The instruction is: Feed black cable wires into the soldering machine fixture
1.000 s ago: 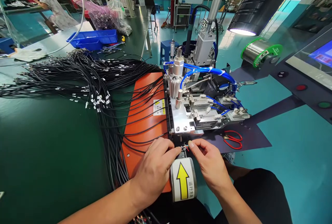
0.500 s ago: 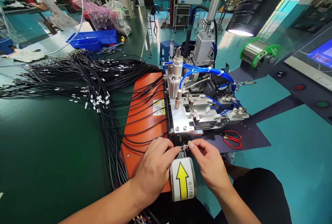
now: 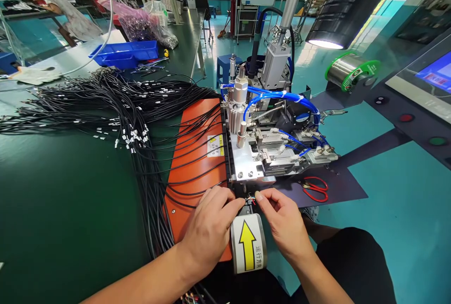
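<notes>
At the near end of the machine [image 3: 246, 158], my two hands meet over a small bundle of thin coloured wires [image 3: 250, 198], red and white among them. My left hand [image 3: 214, 217] is closed, its thumb and finger pinching the black cable [image 3: 181, 202] that runs beneath it from the orange cover [image 3: 197, 153]; the grip itself is partly hidden. From the right, my right hand [image 3: 282, 214] pinches the wire ends between thumb and forefinger. Just below the fingertips is a round guard with a yellow arrow [image 3: 248, 245].
Black cables [image 3: 130, 102] with white tips lie heaped on the green table [image 3: 70, 191]. Red-handled scissors [image 3: 316, 189] rest on the dark plate right of the machine. A solder spool [image 3: 352, 71], lamp [image 3: 338, 12] and control panel [image 3: 423, 92] stand at right. Two people sit farther back.
Both hands hold almost the same position at the wires. The head view has shifted very slightly; nothing else visibly differs.
</notes>
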Demonstrator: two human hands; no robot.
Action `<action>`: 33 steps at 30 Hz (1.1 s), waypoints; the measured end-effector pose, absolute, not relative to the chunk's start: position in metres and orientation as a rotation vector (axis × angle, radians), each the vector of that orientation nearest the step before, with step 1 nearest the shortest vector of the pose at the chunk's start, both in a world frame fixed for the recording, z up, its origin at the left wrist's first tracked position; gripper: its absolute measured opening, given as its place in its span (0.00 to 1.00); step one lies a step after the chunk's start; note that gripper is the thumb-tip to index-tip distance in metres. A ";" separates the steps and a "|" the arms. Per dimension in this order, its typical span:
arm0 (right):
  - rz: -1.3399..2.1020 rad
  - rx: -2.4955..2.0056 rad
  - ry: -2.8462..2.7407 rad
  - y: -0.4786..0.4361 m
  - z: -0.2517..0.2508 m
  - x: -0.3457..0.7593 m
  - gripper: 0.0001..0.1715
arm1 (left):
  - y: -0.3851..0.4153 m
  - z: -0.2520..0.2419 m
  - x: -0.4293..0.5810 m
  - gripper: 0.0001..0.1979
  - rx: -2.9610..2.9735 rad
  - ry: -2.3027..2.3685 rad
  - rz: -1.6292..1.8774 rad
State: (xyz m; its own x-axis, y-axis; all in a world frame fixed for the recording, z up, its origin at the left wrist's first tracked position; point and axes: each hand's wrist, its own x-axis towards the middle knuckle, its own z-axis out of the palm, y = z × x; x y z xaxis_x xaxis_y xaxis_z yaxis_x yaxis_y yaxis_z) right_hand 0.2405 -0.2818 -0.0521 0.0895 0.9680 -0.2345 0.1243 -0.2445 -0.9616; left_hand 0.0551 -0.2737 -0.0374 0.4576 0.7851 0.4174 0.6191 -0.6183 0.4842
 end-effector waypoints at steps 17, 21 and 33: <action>1.235 -1.579 -1.158 -0.279 -0.054 0.240 0.21 | -0.275 -0.037 0.056 0.11 2.494 1.267 0.823; 1.237 -1.584 -1.168 -0.280 -0.056 0.239 0.22 | -0.274 -0.036 0.057 0.11 2.524 1.281 0.811; 1.158 -1.634 -1.237 -0.285 -0.063 0.236 0.22 | -0.274 -0.034 0.058 0.13 2.565 1.277 0.783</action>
